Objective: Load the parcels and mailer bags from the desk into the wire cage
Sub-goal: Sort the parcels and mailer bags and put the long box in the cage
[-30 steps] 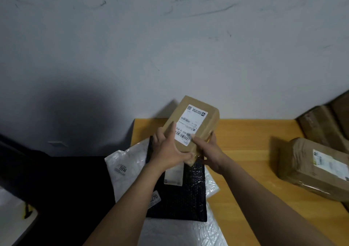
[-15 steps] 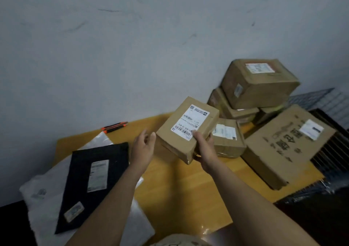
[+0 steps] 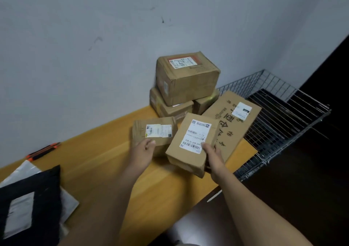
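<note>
Holding a small labelled parcel (image 3: 192,143) clear of the worktop (image 3: 105,162), right hand (image 3: 213,157) clamped on its near corner. Left hand (image 3: 144,152) loosely spread, empty, just beside it. Wire cage (image 3: 283,121) off the right end looks bare. Five parcels crowd the far right corner; mailer bags (image 3: 32,198) lie at the left edge. Nearly everything left.

I count six cardboard parcels: one (image 3: 192,143) in my right hand, one (image 3: 154,134) by my left hand, three stacked at the wall (image 3: 187,77) (image 3: 170,107) (image 3: 205,104), one long box (image 3: 234,123). Mailer bags: two, black (image 3: 30,204) and white (image 3: 24,172). Wire cage (image 3: 283,117): one. Orange-black cutter (image 3: 44,151): one.
</note>
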